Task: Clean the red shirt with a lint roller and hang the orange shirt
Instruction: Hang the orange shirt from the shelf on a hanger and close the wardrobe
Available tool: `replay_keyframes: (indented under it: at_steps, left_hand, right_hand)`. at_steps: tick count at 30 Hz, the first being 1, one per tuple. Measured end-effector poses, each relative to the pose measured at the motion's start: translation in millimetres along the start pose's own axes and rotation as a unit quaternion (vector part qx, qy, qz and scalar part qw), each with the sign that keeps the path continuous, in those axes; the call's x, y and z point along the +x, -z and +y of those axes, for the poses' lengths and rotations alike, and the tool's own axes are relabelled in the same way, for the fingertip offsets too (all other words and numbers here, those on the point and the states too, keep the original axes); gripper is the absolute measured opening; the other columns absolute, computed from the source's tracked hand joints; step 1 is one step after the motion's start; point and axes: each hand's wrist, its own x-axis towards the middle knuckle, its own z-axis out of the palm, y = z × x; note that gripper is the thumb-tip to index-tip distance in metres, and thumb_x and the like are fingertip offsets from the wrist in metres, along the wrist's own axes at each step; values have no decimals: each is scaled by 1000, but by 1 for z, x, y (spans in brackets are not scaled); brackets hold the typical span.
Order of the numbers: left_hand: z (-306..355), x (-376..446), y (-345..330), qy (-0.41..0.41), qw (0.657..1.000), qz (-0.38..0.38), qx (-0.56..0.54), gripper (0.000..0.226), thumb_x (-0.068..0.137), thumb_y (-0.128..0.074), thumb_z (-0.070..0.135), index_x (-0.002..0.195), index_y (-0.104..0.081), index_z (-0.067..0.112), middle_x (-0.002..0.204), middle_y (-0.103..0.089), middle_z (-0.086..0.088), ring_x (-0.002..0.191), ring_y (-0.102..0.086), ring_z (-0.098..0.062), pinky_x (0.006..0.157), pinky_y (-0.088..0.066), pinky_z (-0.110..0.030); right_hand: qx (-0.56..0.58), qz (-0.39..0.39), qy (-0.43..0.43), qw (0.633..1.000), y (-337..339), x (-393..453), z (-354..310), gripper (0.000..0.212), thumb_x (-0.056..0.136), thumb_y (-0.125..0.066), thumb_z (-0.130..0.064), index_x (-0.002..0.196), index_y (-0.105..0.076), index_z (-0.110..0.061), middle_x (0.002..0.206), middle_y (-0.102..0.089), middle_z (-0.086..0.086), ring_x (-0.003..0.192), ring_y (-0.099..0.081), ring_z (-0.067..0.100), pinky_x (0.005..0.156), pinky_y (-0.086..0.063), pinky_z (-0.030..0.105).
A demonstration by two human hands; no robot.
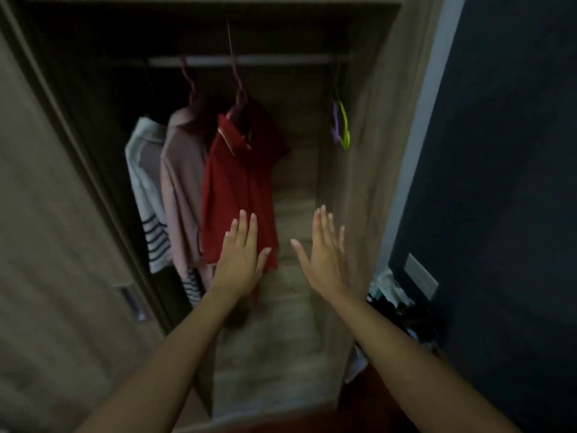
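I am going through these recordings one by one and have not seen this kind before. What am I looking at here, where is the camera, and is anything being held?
There is no machine: a person wears one wide-angle camera on the head, which looks forward and down, so both bare arms reach in from the bottom edge. Ahead is an open wooden wardrobe with a rail. On it hang a white shirt with dark stripes, a pale pink shirt and the dark red collared shirt. Two bare hangers, purple and yellow-green, hang at the right. The left hand is spread in front of the red shirt's hem; whether it touches is unclear. The right hand is spread in the empty space. Neither hand has a grip on anything. No lint roller or orange shirt shows.
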Motion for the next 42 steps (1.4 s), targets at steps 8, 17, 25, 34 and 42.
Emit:
replay_keyframes:
  at_steps: [8,17,25,34,42]
  left_hand:
    - [18,142,150,-82,972,214,46,69,95,-23,44,152,-13,7,159,-5,-18,147,-7,-33,116,-12,-45]
    - [33,219,250,-118,925,332,140,61,96,-20,26,153,-1,17,161,9,-8,148,9,-24,119,1,-39]
    - [25,284,306,-75,910,357,199,67,96,-47,25,153,-12,16,161,-3,-9,148,5,-27,119,0,-42]
    - [18,316,329,-58,901,337,265,34,92,-50,14,125,-48,19,115,-66,-4,114,-60,-23,119,-3,-50]
    - [-7,312,337,-63,965,212,143,57,77,-42,39,132,-43,26,125,-62,-6,126,-49,-25,119,-4,-50]
  right_hand:
    - [54,215,141,965,105,196,-87,78,98,-36,-54,156,-5,-10,164,-3,7,151,2,18,123,0,43]
    - [128,287,214,925,165,298,-124,75,99,-36,-52,156,-4,-16,164,-2,-1,150,1,8,123,4,39]
    - [94,269,245,927,175,345,-129,78,96,-27,-60,156,-1,-18,164,2,-4,150,4,8,121,7,35]
    - [-67,169,135,974,205,380,-133,70,96,-48,-39,154,-11,-30,164,-6,-1,151,-2,22,117,9,57]
    - [-65,-64,164,982,244,433,-133,64,92,-57,-16,147,-35,-38,149,-44,2,129,-48,23,103,-40,33]
